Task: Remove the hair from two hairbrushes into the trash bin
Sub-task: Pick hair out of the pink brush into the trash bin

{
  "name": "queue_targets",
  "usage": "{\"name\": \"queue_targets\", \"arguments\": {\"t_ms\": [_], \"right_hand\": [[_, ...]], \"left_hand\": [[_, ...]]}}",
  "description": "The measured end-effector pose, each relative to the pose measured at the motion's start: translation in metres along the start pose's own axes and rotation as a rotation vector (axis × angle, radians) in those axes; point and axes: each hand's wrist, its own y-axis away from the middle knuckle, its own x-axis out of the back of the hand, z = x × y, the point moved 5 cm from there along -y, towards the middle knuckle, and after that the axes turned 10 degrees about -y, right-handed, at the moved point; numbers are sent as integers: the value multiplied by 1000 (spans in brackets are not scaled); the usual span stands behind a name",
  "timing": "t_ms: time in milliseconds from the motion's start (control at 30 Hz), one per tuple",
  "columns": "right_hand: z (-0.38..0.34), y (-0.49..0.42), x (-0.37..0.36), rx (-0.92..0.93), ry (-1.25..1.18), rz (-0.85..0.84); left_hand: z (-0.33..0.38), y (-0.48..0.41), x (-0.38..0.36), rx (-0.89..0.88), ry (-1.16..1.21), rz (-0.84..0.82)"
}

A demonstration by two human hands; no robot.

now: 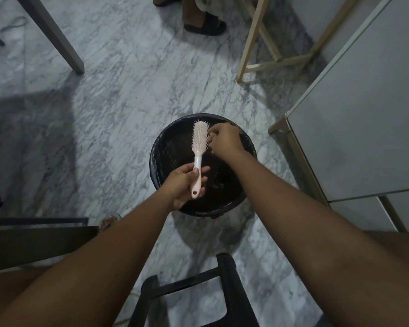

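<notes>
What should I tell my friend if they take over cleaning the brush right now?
Left hand: grips the pink hairbrush by its handle, bristles up, above the black trash bin.
Right hand: fingers curled at the right edge of the bristles; whether they pinch any hair is too fine to see.
Done: no big hair clump shows on this brush.
Left: check and finish this one, drop the hair in the bin, then clean the second brush, which is not in view.

Pale pink hairbrush (200,140) — bristles up, handle held — above the black lined trash bin (170,147)
</notes>
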Motion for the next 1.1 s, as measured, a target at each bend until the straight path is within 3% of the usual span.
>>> {"name": "queue_targets", "arguments": {"t_ms": [667, 867, 967, 1033, 1100], "right_hand": [[-14, 28, 17, 24, -60, 2], [-25, 30, 32, -36, -159, -35], [-20, 29, 41, -136, -250, 71], [-1, 26, 42, -212, -183, 45], [19, 34, 30, -266, 118, -161]], "left_hand": [[18, 16, -13, -13, -33, 38], [21, 27, -21, -31, -48, 8], [23, 29, -22, -56, -44, 26], [23, 28, -19, -65, -25, 54], [21, 25, -14, -67, -26, 72]]}}
